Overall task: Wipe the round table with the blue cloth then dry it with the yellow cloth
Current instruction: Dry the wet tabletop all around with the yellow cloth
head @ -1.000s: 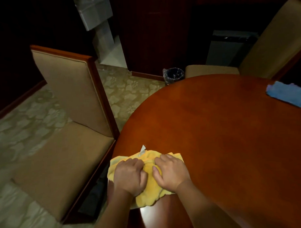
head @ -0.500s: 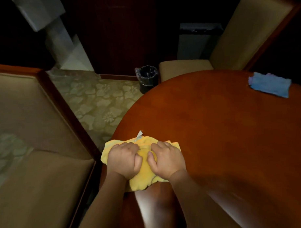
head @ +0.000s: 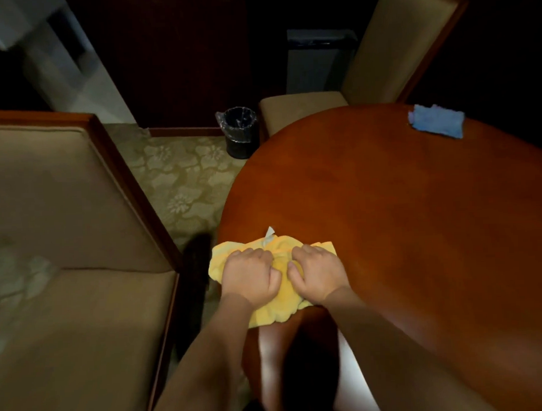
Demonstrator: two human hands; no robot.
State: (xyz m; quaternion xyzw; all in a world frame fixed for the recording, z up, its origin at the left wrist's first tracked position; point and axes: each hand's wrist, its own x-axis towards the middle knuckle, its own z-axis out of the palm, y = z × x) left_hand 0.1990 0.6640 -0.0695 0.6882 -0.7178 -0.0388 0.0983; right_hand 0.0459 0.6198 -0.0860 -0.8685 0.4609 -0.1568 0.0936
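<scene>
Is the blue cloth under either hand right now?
No, the blue cloth lies alone at the far table edge; both hands grip the yellow cloth.

Yellow cloth [head: 276, 297], blue cloth [head: 436, 124], red-brown table [head: 386, 207] (floral green carpet [head: 183, 183]).

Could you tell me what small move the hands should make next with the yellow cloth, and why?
Probably push the yellow cloth forward across the table. The left hand and right hand grip it bunched at the near left edge, the blue cloth lies set aside at the far edge, and most of the tabletop lies beyond.
</scene>
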